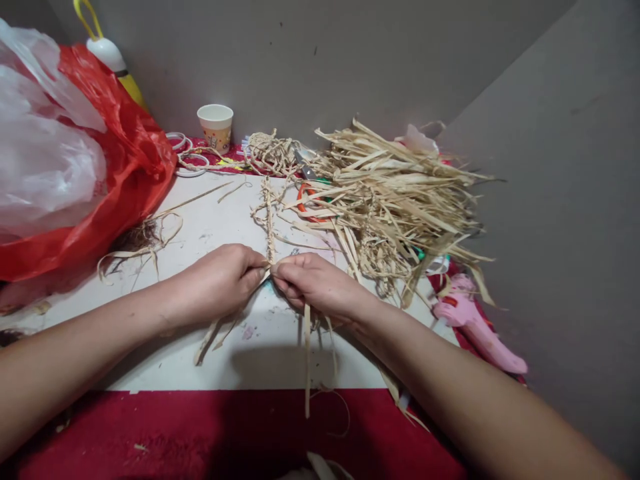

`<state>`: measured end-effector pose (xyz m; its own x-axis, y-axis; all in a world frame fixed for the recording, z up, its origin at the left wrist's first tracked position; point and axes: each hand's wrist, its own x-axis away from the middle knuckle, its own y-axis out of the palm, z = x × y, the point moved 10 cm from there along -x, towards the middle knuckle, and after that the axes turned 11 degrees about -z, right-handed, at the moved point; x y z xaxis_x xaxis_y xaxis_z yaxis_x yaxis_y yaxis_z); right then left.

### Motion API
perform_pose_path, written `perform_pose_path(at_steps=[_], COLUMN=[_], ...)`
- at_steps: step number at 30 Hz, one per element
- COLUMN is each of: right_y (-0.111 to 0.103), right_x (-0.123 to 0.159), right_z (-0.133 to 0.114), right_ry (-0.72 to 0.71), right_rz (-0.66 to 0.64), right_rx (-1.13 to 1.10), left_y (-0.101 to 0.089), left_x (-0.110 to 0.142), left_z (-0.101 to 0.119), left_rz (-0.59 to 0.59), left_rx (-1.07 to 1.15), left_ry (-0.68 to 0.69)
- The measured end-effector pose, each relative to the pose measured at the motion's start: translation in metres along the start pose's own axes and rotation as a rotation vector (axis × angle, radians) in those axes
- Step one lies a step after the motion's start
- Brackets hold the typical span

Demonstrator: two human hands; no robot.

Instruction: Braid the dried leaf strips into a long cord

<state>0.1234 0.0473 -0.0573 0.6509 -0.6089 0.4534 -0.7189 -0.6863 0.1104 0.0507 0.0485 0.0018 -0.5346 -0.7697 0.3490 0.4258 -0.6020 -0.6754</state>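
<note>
Both our left hand [225,277] and our right hand [313,280] pinch the near end of a plaited straw cord [270,230], which runs from them towards twelve o'clock; we judge they meet there so it won't loosen. Beyond, scissors [301,199] sit at one o'clock and loose straw [400,180] at two, probably for easy reach.
</note>
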Motion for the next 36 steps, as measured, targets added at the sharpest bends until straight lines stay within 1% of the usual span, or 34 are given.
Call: perform_pose_path(at_steps=[4,7,9,11,16,20,22,25,29,33,35,36], right_y=[-0.003,-0.003,-0.003,-0.002,0.002,0.006,0.009,0.012,0.012,0.013,0.014,0.014], right_x=[-0.001,-0.001,0.0,0.002,0.007,0.006,0.005,0.004,0.005,0.006,0.006,0.006], right_z=[-0.003,-0.004,-0.004,-0.003,0.001,0.002,0.003,0.005,0.003,0.0,0.0,0.0], right_ry=[-0.053,-0.072,-0.066,-0.051,-0.001,0.0,-0.012,-0.034,-0.06,-0.038,-0.026,-0.021], right_rz=[0.035,0.044,0.045,0.042,0.011,-0.019,-0.056,-0.091,-0.102,-0.078,-0.071,-0.068], right_rx=[0.032,0.047,0.035,-0.006,-0.155,-0.196,-0.228,-0.266,-0.264,-0.243,-0.24,-0.239], left_y=[-0.009,-0.008,0.0,0.008,0.032,0.041,0.043,0.045,0.047,0.05,0.055,0.06], left_x=[0.004,0.007,0.008,0.01,0.014,0.017,0.017,0.017,0.017,0.02,0.022,0.024], left_z=[0.006,0.011,0.014,0.018,0.025,0.034,0.037,0.038,0.042,0.048,0.05,0.052], left_rz=[0.034,0.02,0.0,0.006,0.029,0.106,0.145,0.19,0.258,0.33,0.328,0.305], left_rx=[-0.278,-0.356,-0.349,-0.391,-0.717,-0.9,-0.94,-0.977,-1.04,-1.093,-1.09,-1.074], left_ry=[-0.105,-0.139,-0.135,-0.124,-0.149,-0.107,-0.095,-0.111,-0.099,-0.047,-0.024,-0.007])
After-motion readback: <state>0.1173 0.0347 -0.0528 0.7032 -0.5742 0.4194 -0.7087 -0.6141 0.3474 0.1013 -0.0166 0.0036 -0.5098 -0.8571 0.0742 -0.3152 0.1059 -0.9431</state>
